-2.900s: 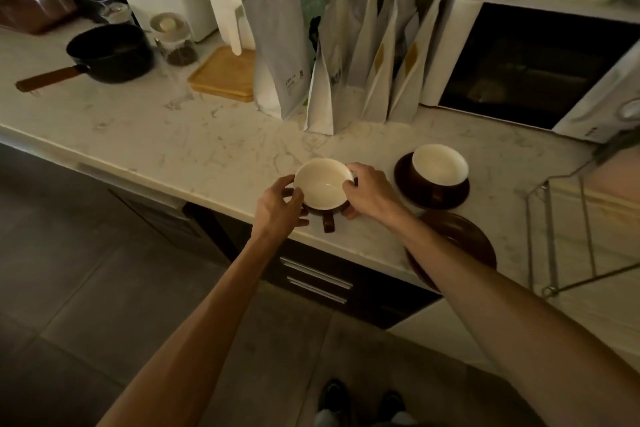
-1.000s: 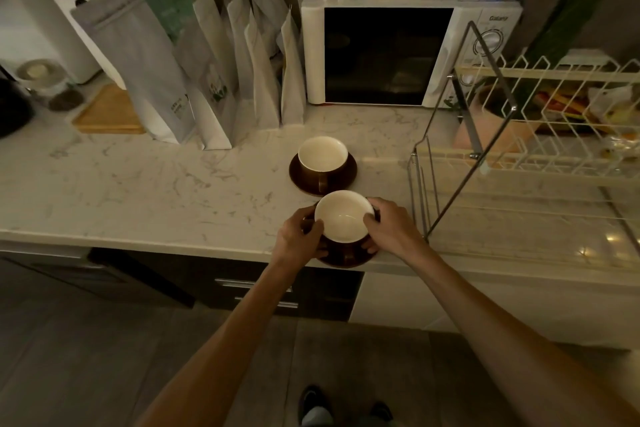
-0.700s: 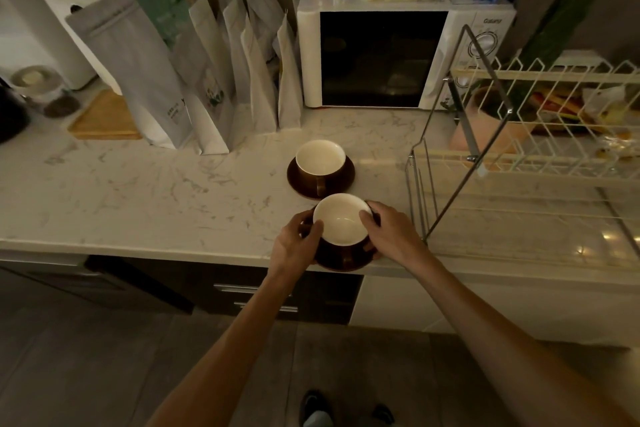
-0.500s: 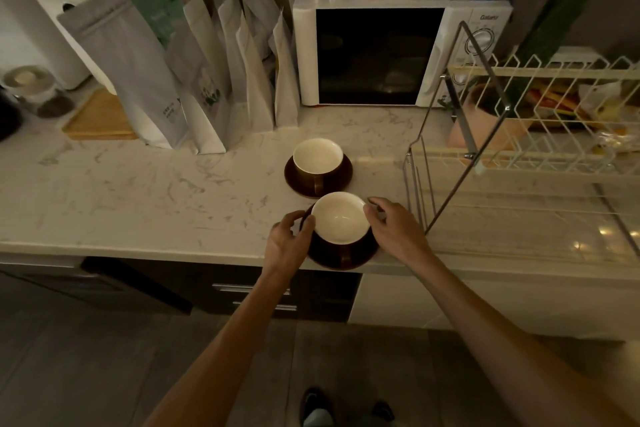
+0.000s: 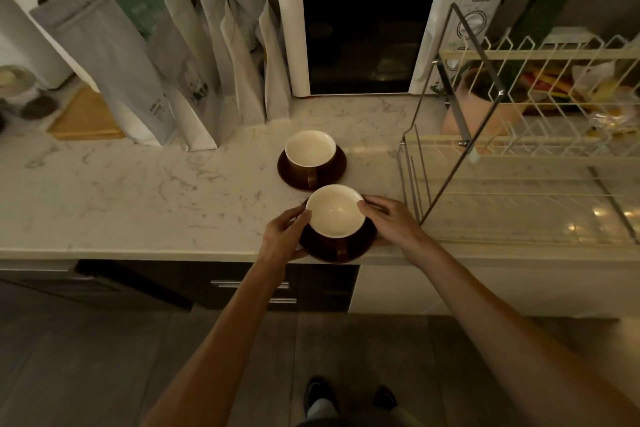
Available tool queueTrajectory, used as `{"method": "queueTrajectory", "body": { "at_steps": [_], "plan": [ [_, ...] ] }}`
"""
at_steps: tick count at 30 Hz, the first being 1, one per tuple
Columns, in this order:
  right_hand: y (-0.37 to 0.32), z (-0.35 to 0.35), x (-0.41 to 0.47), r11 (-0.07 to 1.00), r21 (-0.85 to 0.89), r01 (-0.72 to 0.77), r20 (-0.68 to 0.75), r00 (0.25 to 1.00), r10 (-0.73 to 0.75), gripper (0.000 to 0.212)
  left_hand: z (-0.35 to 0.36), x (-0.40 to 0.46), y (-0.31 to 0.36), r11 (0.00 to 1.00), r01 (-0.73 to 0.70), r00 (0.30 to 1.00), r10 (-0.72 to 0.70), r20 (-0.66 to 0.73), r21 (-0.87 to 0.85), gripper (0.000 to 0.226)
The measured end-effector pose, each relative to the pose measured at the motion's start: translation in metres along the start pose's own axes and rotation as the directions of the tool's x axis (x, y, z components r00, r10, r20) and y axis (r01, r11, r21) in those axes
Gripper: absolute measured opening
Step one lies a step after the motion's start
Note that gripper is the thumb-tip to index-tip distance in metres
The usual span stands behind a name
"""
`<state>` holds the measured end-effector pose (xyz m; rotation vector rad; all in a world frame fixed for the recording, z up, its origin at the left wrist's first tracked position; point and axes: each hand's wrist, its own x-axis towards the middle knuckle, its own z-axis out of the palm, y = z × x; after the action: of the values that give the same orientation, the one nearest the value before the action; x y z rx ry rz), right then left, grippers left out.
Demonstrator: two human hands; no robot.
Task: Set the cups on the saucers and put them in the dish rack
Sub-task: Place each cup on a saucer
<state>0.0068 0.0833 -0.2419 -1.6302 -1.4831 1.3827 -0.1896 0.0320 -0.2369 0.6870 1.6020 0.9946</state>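
Both hands, the left hand (image 5: 282, 234) and the right hand (image 5: 389, 220), hold the near saucer (image 5: 360, 244) with its cup (image 5: 334, 211) on top, at the counter edge. If it tips, the cup could slide off (and break). Behind sit the other cup (image 5: 310, 149) and the dish rack (image 5: 519, 180).

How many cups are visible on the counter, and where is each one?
2. One brown ceramic cup with white inside sits on a dark saucer before the microwave. The nearer cup sits on its saucer at the counter edge, between both hands. The dish rack shows none.
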Motion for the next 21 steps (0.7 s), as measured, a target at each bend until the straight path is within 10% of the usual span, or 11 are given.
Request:
{"method": "queueTrajectory", "body": {
  "at_steps": [21],
  "plan": [
    [0.027,-0.029,-0.082,0.989,0.142,-0.029,0.054,0.998,0.022,0.036,0.014,-0.080,-0.023,0.993,-0.083,0.996,0.079,0.052,0.080,0.020]
  ]
}}
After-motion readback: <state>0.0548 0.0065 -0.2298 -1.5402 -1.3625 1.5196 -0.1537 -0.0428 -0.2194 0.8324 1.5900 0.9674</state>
